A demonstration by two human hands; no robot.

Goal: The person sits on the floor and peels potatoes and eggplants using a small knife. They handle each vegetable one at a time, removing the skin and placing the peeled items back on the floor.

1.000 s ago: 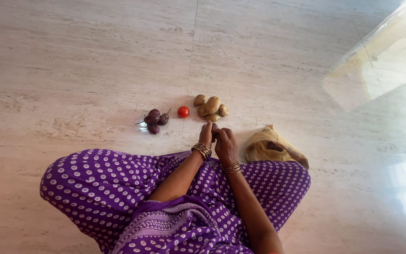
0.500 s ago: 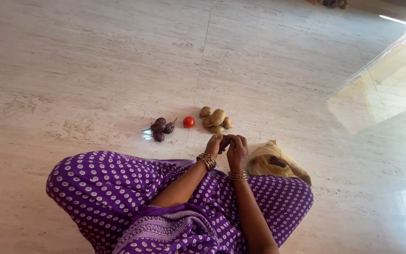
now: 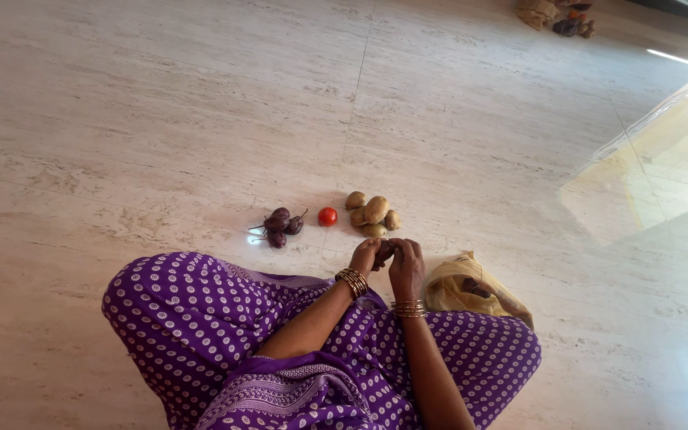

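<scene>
I see left hand (image 3: 365,256) and right hand (image 3: 404,260) pinched together on a small dark thing (image 3: 383,252) | just below the potatoes (image 3: 373,213), maybe to peel it | tomato (image 3: 327,216) left of potatoes | bag (image 3: 471,288) right of hands

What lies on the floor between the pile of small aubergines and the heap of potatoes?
In the head view, a single red tomato lies between the aubergines and the potatoes, apart from both on the pale floor.
</scene>
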